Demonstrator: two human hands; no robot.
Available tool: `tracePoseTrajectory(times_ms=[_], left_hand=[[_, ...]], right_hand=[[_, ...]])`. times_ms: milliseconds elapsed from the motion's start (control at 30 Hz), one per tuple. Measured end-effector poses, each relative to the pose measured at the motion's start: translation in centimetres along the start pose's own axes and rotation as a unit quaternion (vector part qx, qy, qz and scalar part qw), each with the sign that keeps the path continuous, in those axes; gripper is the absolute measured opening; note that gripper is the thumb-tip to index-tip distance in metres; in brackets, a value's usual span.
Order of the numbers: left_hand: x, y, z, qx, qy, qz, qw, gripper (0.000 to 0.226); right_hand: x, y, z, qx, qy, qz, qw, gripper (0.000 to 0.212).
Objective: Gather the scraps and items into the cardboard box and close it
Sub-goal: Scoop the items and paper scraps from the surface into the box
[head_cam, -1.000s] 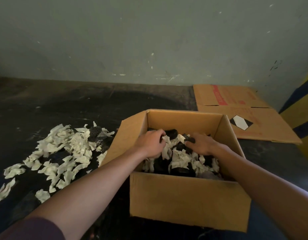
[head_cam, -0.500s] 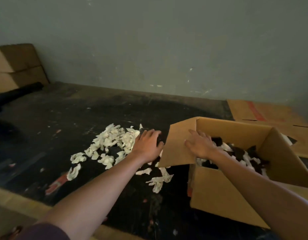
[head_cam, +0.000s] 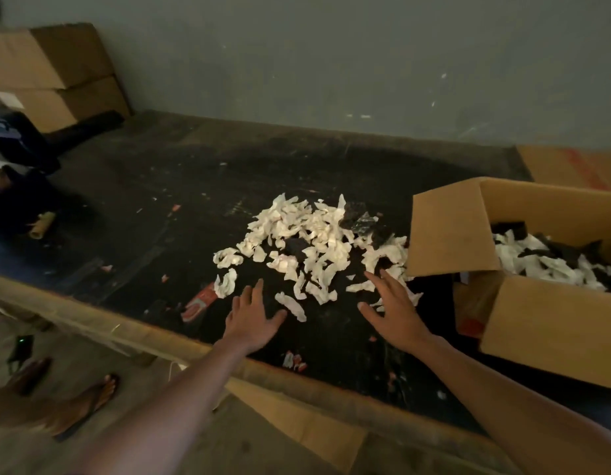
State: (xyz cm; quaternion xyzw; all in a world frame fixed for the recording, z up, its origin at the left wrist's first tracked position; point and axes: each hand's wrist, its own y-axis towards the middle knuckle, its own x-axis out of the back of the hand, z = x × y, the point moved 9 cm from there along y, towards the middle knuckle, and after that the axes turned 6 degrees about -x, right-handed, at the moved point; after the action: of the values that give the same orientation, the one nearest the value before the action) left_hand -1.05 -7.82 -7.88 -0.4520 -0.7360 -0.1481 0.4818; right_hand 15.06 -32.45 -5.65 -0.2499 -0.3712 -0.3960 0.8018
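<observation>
A pile of white scraps with a few dark pieces lies on the black tabletop. An open cardboard box stands at the right, partly filled with white and black scraps; its left flap sticks up beside the pile. My left hand is spread flat, fingers apart, just in front of the pile's near edge. Fingers apart and holding nothing, my right hand hovers at the pile's right near edge, close to the box's flap.
Stacked cardboard boxes and dark objects sit at the far left. A flattened carton lies behind the box. A small cardboard roll and red bits lie on the table. Feet in sandals stand on the floor below the table's wooden edge.
Both hands left the box and moved left to the near side of the scrap pile. The view swung left, so the box now sits at the right edge.
</observation>
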Motion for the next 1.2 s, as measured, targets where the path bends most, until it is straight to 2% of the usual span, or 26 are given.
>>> tracePoseTrajectory(times_ms=[100,200,333,433,533,667,733,800,867,900,933,967,1033,1067,1133,1200], left_hand=[[-0.7,0.7,4.3,0.066,-0.003,-0.019,0.998,0.103],[-0.9,2.0,6.8,0.113,-0.012,-0.051,0.992,0.102],[-1.4,5.5,9.0,0.13,0.023,-0.05,0.99,0.101],[-2.0,8.9,8.5,0.095,0.071,-0.041,0.992,0.096],[-3.6,11.8,6.1,0.026,0.115,-0.015,0.993,0.088],[-4.3,13.8,0.4,-0.136,0.115,0.025,0.984,0.066],[-1.6,14.3,-1.6,-0.196,0.044,-0.024,0.979,0.052],[2.2,15.0,-1.8,-0.216,-0.009,-0.105,0.971,0.043],[5.8,16.6,0.1,-0.186,-0.01,-0.201,0.962,0.042],[7.1,17.9,1.8,-0.139,0.006,-0.232,0.963,0.047],[7.7,19.5,3.8,-0.069,0.021,-0.236,0.969,0.056],[7.7,21.0,6.0,0.011,0.019,-0.209,0.978,0.065],[6.9,23.4,9.1,0.133,-0.025,-0.139,0.981,0.076],[6.3,24.4,9.8,0.162,-0.047,-0.11,0.98,0.078],[5.2,26.1,9.3,0.143,-0.075,-0.072,0.984,0.079],[4.0,27.4,6.8,0.072,-0.155,-0.04,0.985,0.079]], right_hand=[[-1.8,0.7,-4.8,-0.112,-0.027,-0.025,0.993,0.08],[-2.4,1.5,-8.3,-0.212,-0.007,-0.067,0.975,0.084],[-3.3,3.9,-9.1,-0.265,-0.05,-0.11,0.957,0.08],[-5.1,7.1,-7.3,-0.232,-0.102,-0.106,0.962,0.073],[-7.6,9.6,-4.1,-0.172,-0.121,-0.076,0.975,0.072],[-9.4,12.3,1.6,-0.057,-0.029,-0.066,0.996,0.066],[-7.0,13.2,3.8,-0.012,0.041,-0.145,0.988,0.053],[-3.1,14.4,4.4,-0.008,0.069,-0.27,0.96,0.039],[0.9,16.3,2.5,-0.088,0.069,-0.364,0.924,0.037],[2.5,17.3,0.9,-0.151,0.06,-0.388,0.907,0.04],[3.5,18.3,-1.1,-0.223,0.056,-0.385,0.894,0.045],[3.9,19.2,-3.3,-0.293,0.068,-0.356,0.885,0.052],[3.1,20.6,-6.7,-0.395,0.148,-0.26,0.869,0.059],[2.5,21.0,-7.4,-0.417,0.179,-0.211,0.866,0.061],[1.1,22.0,-7.3,-0.402,0.174,-0.133,0.889,0.062],[-0.3,22.9,-5.9,-0.36,0.144,-0.079,0.918,0.066]])
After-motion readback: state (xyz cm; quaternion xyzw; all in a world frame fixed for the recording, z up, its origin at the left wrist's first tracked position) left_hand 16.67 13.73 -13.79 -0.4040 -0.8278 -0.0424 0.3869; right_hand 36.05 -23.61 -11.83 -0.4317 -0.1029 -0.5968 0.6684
